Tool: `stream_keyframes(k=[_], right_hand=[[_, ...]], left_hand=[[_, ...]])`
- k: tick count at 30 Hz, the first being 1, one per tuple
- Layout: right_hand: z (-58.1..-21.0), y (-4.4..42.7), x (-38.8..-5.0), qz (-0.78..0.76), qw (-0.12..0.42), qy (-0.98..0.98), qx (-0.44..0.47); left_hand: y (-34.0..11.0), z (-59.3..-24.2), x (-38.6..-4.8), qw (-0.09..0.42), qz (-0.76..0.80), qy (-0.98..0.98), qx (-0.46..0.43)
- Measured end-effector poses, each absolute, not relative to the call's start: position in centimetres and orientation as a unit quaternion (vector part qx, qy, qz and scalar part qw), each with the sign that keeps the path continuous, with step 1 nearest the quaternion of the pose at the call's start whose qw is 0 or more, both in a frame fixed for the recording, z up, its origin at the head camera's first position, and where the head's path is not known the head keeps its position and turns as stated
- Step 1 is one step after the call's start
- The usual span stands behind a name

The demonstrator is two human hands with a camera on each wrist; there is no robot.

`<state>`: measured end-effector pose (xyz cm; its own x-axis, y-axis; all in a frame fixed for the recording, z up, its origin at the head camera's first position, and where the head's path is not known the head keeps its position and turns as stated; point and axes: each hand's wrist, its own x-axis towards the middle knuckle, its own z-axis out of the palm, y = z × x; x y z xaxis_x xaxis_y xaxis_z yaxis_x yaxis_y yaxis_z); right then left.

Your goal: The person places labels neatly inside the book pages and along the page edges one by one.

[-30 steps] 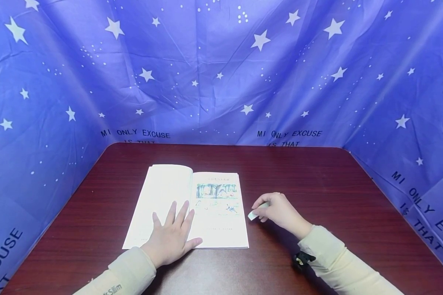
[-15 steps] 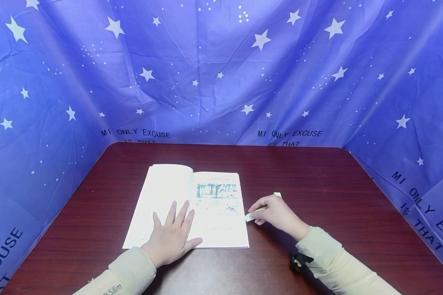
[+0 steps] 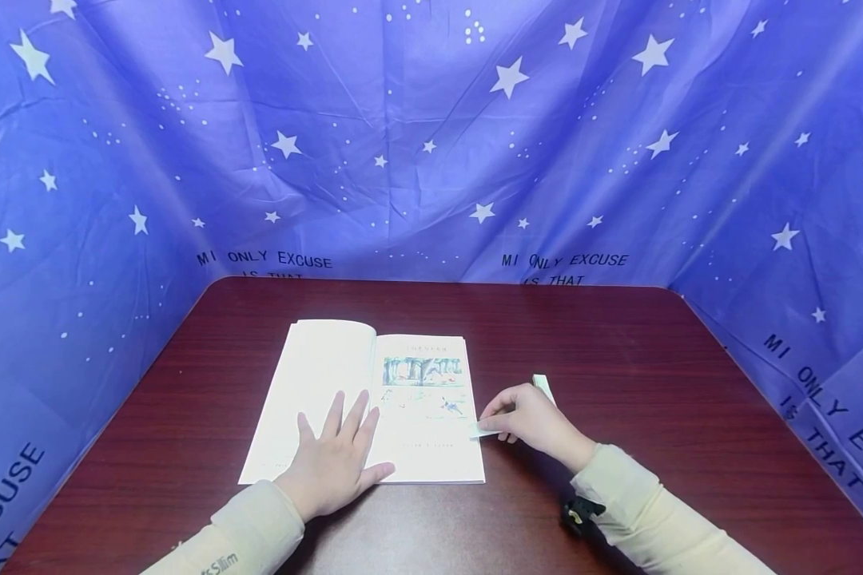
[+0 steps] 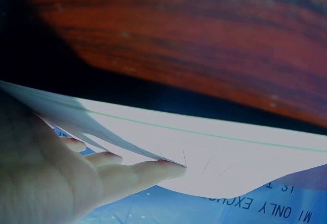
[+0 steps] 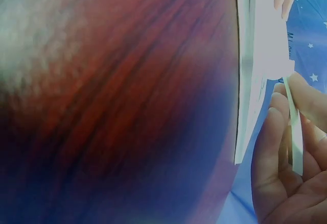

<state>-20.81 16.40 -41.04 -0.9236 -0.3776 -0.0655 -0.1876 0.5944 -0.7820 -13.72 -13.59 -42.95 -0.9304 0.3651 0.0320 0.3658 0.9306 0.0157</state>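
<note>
Pinching a pale strip (image 5: 297, 150) at the right edge of the open book (image 3: 413, 431), the right hand (image 3: 535, 419) likely has light, easily creased paper, best held near 1 end, while the left hand (image 3: 333, 463) rests spread there.

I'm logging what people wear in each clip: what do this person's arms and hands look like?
The left sleeve and right sleeve are pale cream with broad cuffs. Dark lettering, only partly legible, marks the left one; a small black device with a yellowish patch sits beside the right cuff. The left hand and right hand wear no gloves.
</note>
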Motion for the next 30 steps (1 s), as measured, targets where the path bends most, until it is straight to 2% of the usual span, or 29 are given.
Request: stream_keyframes(k=[30], right_hand=[[-41.85, 15.77, -20.63, -0.413, 0.123, 0.893, -0.133]], left_hand=[[-13.85, -43.35, -13.95, 0.008, -0.018, -0.982, -0.189]])
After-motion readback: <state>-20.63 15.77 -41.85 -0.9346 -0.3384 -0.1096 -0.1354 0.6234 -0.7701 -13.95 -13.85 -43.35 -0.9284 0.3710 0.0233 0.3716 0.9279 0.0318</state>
